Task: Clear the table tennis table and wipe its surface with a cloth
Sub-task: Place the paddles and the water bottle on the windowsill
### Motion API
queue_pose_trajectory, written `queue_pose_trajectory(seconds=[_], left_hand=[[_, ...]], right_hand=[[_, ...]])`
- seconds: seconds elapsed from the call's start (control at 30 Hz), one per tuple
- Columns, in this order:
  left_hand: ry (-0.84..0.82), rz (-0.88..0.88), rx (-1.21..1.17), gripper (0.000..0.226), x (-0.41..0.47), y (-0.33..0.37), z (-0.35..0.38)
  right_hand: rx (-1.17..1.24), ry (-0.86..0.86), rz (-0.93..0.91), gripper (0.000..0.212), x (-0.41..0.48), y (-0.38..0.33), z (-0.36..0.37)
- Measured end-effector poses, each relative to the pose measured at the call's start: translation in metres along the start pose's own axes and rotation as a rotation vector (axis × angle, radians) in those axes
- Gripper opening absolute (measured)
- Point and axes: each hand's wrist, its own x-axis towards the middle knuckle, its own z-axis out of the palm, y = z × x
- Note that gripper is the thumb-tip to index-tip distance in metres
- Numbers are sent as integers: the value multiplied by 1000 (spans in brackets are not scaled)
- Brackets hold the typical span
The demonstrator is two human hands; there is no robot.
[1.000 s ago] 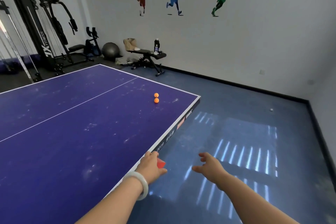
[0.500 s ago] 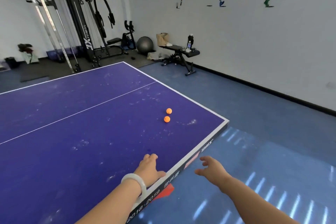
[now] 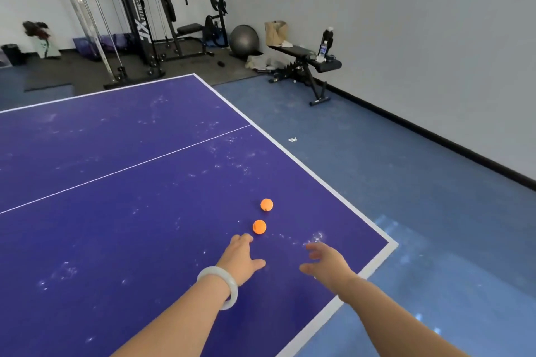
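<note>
In the head view, a purple table tennis table [image 3: 116, 211] fills the left and the middle. It has white edge lines, and many pale dusty marks are on its surface. Two orange balls lie on it near the right corner. The nearer ball [image 3: 259, 226] and the farther ball [image 3: 266, 204] are close together but do not touch.

The left hand [image 3: 240, 261] is stretched over the table with relaxed fingers and holds nothing. Its fingertips are just beside the nearer ball; I cannot tell if they touch it. A pale bangle [image 3: 223, 290] sits on this wrist. The right hand [image 3: 327, 265] is over the table near the corner, a little blurred, with the fingers spread loosely, and it also holds nothing.

Behind the table, on the blue floor [image 3: 406, 168], a black weight bench [image 3: 304, 58] stands beside the white wall with a bottle [image 3: 323, 46] on it. A grey exercise ball [image 3: 244, 40] and a black cable machine [image 3: 139, 17] are further left.
</note>
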Motion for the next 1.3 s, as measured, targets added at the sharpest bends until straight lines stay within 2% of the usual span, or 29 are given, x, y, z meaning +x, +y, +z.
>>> queue_pose_trajectory(seconds=[0.13,0.3,0.5,0.63,0.77,1.0,1.3], left_hand=[[34,-85,-92,61,40,-11,3],[81,-169,-187,76,77,-16,11],[113,-225,-221,85,110,-3,22],[164,-264,-229,85,130,0,30],[191,-302,-265,74,138,-7,41],[242,-288,-271,29,137,-16,49],[239,-205,-350,27,119,-19,45]], right_hand=[[28,-24,-5,48,51,-17,1],[-74,-29,-77,61,121,-44,1],[-234,-123,-270,71,181,-68,4],[-421,-95,-419,76,212,-79,7],[-455,-171,-475,70,231,-79,20],[-517,-237,-429,37,236,-65,31],[-300,-168,-271,42,203,-48,25]])
